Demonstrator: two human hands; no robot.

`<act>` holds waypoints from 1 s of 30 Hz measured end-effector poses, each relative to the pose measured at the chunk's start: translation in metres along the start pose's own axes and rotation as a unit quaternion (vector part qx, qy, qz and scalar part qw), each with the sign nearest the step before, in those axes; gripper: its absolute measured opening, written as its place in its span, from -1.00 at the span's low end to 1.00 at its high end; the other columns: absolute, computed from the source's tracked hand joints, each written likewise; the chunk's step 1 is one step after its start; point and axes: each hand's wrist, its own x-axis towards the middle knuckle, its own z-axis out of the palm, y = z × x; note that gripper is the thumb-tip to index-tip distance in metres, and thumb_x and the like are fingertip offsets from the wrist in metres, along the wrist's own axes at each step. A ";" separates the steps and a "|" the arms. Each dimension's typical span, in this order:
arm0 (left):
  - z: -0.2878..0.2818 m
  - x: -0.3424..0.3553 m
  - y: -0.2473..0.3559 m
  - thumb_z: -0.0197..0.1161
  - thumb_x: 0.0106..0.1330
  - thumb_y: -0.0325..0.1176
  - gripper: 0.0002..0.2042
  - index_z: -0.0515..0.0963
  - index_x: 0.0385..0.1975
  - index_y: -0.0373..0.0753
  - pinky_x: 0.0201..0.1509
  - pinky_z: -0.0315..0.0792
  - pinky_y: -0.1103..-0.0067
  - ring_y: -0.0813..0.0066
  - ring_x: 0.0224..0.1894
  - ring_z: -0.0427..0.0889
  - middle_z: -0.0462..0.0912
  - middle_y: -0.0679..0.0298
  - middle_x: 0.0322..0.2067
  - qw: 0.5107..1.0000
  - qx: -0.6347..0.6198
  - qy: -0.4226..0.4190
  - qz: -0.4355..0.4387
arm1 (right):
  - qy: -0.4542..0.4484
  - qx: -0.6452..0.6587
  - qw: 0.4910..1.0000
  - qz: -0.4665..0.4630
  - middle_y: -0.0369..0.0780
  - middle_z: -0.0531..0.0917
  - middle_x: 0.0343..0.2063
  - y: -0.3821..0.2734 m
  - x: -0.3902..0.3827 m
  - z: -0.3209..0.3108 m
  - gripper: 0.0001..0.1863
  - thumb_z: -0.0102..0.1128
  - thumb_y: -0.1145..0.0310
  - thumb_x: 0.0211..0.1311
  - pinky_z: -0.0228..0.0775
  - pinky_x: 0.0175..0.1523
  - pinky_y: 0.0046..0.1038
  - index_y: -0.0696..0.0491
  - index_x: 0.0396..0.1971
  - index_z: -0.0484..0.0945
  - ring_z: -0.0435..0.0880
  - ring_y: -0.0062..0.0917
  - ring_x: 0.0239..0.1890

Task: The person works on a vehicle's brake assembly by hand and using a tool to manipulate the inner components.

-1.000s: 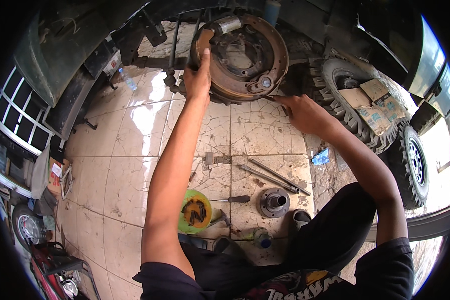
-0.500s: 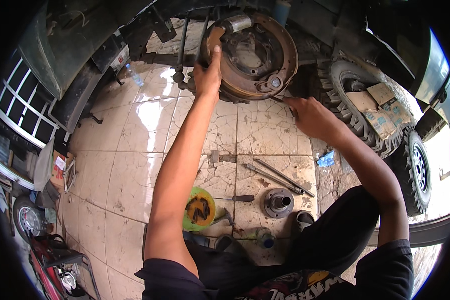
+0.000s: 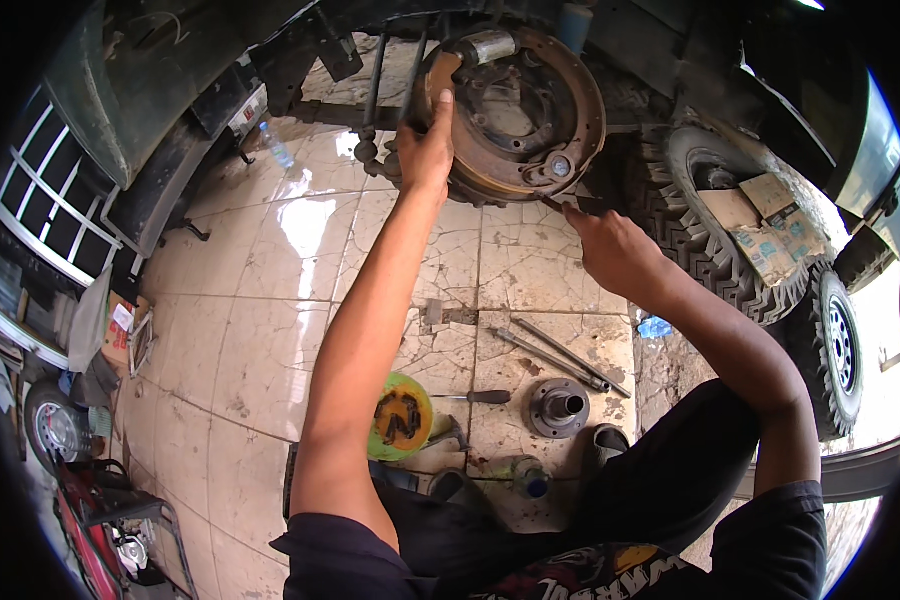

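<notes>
A rusty drum brake assembly (image 3: 475,185) with curved brake shoes (image 3: 590,110) stands in front of me under a vehicle. At its upper left sits a silver cylinder (image 3: 488,46); a round bolt head (image 3: 560,167) shows at its lower right. My left hand (image 3: 428,152) is closed round the left brake shoe (image 3: 438,80), thumb on its face and fingers hidden behind. Below the assembly's lower right edge, my right hand (image 3: 618,250) is closed with the index finger stretched along a thin dark tool (image 3: 552,204). The tool's tip meets the lower rim; its kind is unclear.
On the cracked tile floor lie two metal rods (image 3: 550,355), a flanged hub (image 3: 558,408), a screwdriver (image 3: 488,397), a green bowl (image 3: 385,445) with dark pieces, and a bottle (image 3: 532,480). Large tyres (image 3: 685,235) stand at right, cardboard (image 3: 770,215) on one.
The view has shifted slightly, moving the brake assembly a little rightward. My right hand has turned a bit, its index finger pointing more along the tool. My left hand keeps its hold.
</notes>
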 end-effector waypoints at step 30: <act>0.000 0.007 -0.007 0.38 0.16 0.10 -0.15 0.18 0.23 -0.45 0.31 0.19 0.43 0.29 0.23 0.31 0.33 0.00 0.17 1.000 0.021 -0.002 0.017 | 0.037 -0.023 0.998 -0.049 0.11 0.64 -0.51 0.027 0.007 0.005 -0.51 -0.04 0.60 0.02 0.57 -0.22 -0.14 0.21 0.06 0.42 0.69 -0.02 -0.38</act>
